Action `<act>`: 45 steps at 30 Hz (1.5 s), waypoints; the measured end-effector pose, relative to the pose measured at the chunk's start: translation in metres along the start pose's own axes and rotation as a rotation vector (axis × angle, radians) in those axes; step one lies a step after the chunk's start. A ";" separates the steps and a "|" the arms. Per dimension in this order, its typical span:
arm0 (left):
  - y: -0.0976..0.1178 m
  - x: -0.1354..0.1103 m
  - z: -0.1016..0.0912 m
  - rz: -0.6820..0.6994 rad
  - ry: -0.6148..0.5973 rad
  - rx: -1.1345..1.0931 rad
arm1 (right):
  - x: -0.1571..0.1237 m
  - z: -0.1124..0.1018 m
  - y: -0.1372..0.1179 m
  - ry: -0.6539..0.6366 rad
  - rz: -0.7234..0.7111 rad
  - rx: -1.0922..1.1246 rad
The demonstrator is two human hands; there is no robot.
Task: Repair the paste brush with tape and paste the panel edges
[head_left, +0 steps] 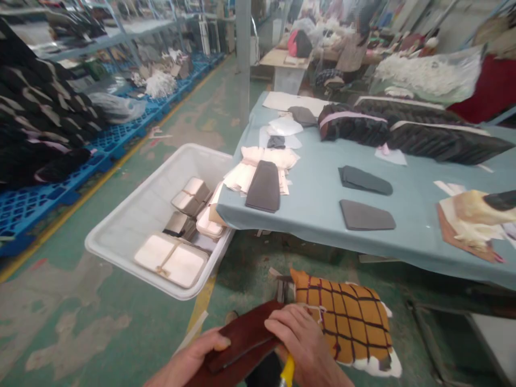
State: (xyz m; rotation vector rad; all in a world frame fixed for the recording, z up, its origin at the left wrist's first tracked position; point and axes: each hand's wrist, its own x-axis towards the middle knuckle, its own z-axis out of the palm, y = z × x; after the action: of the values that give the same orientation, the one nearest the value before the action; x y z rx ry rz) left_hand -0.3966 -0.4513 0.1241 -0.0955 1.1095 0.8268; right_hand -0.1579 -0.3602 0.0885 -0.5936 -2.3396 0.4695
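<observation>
1. Brown pcs are spanning lower centre, looking light, bendy, prob. smooth; best held by long edges.
2. L hand is pinching left edge; R hand is gripping upper-right end, yellow handle showing below.
3. White tub is sitting mid-left.

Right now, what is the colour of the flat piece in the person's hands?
The flat piece is dark reddish brown, as the head view shows.
</observation>
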 end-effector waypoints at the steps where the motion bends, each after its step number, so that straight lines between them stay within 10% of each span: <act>1: 0.005 0.000 0.001 -0.030 -0.016 0.009 | 0.001 0.003 0.001 -0.001 0.014 0.021; 6: 0.031 0.014 -0.003 -0.066 -0.114 0.127 | 0.008 0.013 0.016 0.045 0.168 0.158; 13: 0.095 0.058 0.030 0.432 -0.192 0.476 | 0.027 0.026 0.059 0.294 0.678 0.278; 21: 0.178 0.108 0.118 0.913 0.264 0.877 | 0.135 0.007 0.121 0.310 0.809 0.302; 32: 0.326 0.204 0.143 0.990 0.375 1.180 | 0.234 0.029 0.220 0.310 1.068 -0.004; 45: 0.283 0.211 0.066 0.694 0.458 1.103 | 0.226 0.071 0.239 0.302 1.306 -0.196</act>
State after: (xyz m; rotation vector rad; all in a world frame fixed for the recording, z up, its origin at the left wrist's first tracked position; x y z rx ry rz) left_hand -0.4862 -0.1074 0.0736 1.1222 1.9472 0.6889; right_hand -0.2895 -0.0544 0.0418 -2.1012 -1.4399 0.6216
